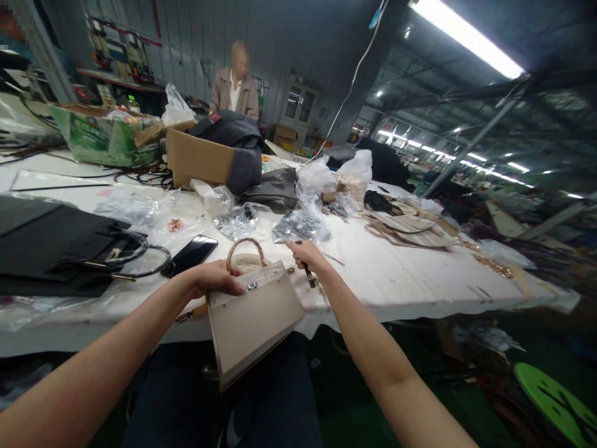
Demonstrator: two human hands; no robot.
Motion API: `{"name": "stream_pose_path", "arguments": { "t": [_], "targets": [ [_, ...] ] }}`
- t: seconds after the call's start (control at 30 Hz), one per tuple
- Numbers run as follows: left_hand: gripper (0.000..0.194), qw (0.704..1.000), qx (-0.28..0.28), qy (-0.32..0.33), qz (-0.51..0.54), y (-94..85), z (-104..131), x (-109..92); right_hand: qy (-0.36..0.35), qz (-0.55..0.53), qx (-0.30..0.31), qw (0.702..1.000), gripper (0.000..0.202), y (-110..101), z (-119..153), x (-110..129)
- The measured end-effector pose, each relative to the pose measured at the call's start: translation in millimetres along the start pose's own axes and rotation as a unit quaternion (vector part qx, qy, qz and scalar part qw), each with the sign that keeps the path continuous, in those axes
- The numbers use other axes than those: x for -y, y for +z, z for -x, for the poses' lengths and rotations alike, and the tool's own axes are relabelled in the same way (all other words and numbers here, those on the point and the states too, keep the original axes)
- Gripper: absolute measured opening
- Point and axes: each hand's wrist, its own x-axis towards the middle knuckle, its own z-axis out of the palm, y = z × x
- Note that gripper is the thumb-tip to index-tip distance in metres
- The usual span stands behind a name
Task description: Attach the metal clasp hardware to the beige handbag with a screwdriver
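Our left hand (218, 278) pinching a beige handbag (257, 325), our right hand (308, 255) curled round perhaps a dark tool (310, 277), phone (192, 254) at left.

Dim hall under glaring white tube lights (469, 37), edges stretched and smeared, far background soft.

The person wears dark blue pants (161, 401). Both arms, the left arm (112, 348) and the right arm (373, 342), are bare. Nails on the left hand (215, 278) look reddish, but they are small and blurry.
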Motion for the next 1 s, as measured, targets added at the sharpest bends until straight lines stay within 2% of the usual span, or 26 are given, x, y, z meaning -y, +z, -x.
{"name": "stream_pose_path", "arguments": {
  "t": [0.1,0.17,0.23,0.27,0.3,0.33,0.4,0.47,0.53,0.6,0.7,0.83,1.0],
  "targets": [
    [0.045,1.0,-0.005,0.0,0.001,0.1,0,-1,-0.032,0.048,-0.044,0.997,0.046,2,-3,-17],
    [0.043,1.0,-0.008,0.003,0.002,0.5,0,-2,-0.11,0.09,-0.114,0.983,0.031,7,3,-24],
    [0.044,1.0,-0.009,0.004,0.003,1.0,2,-2,-0.207,0.107,-0.178,0.956,0.035,10,12,-28],
    [0.045,1.0,-0.009,0.008,0.005,1.2,3,-2,-0.245,0.095,-0.183,0.947,0.038,10,18,-29],
    [0.046,1.0,-0.006,0.013,0.008,1.3,5,-2,-0.266,0.068,-0.162,0.948,0.04,9,24,-30],
    [0.048,1.0,-0.001,0.019,0.011,1.6,7,-3,-0.271,0.032,-0.113,0.955,0.044,7,30,-30],
    [0.052,0.999,0.012,0.028,0.011,2.0,10,-4,-0.268,-0.024,0.031,0.963,0.054,0,43,-29],
    [0.055,0.999,0.022,0.028,0.003,2.5,13,-7,-0.27,-0.035,0.165,0.948,0.055,-9,53,-27],
    [0.057,0.999,0.023,0.023,-0.006,3.4,15,-9,-0.272,-0.023,0.243,0.931,0.055,-18,59,-24],
    [0.057,0.999,0.025,0.023,-0.016,5.3,17,-13,-0.266,-0.018,0.272,0.925,0.058,-24,62,-23],
    [0.053,0.999,0.027,0.032,-0.026,9.9,23,-18,-0.263,-0.022,0.283,0.922,0.06,-30,61,-22],
    [0.05,0.999,0.019,0.033,-0.035,14.5,32,-23,-0.259,-0.006,0.328,0.908,0.037,-33,62,-20],
    [0.05,0.998,0.007,0.017,-0.065,9.4,38,-27,-0.242,-0.101,0.36,0.895,0.043,-27,73,-17]
  ]
}}
